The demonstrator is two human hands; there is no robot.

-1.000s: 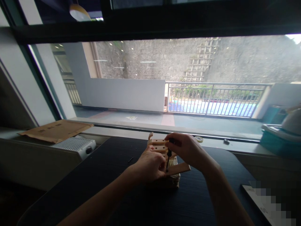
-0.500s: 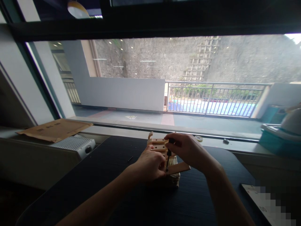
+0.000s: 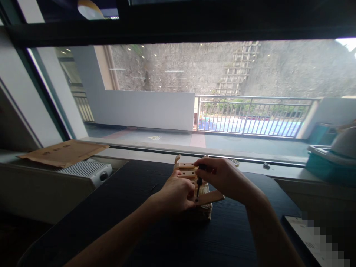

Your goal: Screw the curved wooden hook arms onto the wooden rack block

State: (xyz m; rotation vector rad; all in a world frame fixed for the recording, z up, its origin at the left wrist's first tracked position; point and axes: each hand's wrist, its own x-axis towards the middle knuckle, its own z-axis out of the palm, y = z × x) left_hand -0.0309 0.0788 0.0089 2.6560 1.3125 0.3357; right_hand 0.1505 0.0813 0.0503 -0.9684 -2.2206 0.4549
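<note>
My right hand [image 3: 224, 176] is closed around the dark handle of a screwdriver [image 3: 199, 181], which stands almost upright. Its tip meets a small dark spot, apparently a screw, at the left end of a light wooden slat [image 3: 214, 196]. My left hand [image 3: 178, 191] grips the near left side of a small wooden piece of work [image 3: 188, 173] made of several crosswise slats with dark holes. The angled slat lies at its near end, over a block in crinkled wrapping [image 3: 206, 213]. My fingers hide part of the wood.
The black table [image 3: 125, 215] carries a thin dark rod [image 3: 154, 187] left of the work. A brown paper envelope [image 3: 63, 152] lies on a white appliance [image 3: 100, 174]. Tape [image 3: 235, 162] and a small dark object [image 3: 266, 165] rest on the sill near a teal bin [image 3: 319, 167].
The view has shifted slightly. My right wrist has turned a little outward, while the screwdriver tip stays at the same spot on the slat and my left hand keeps its grip.
</note>
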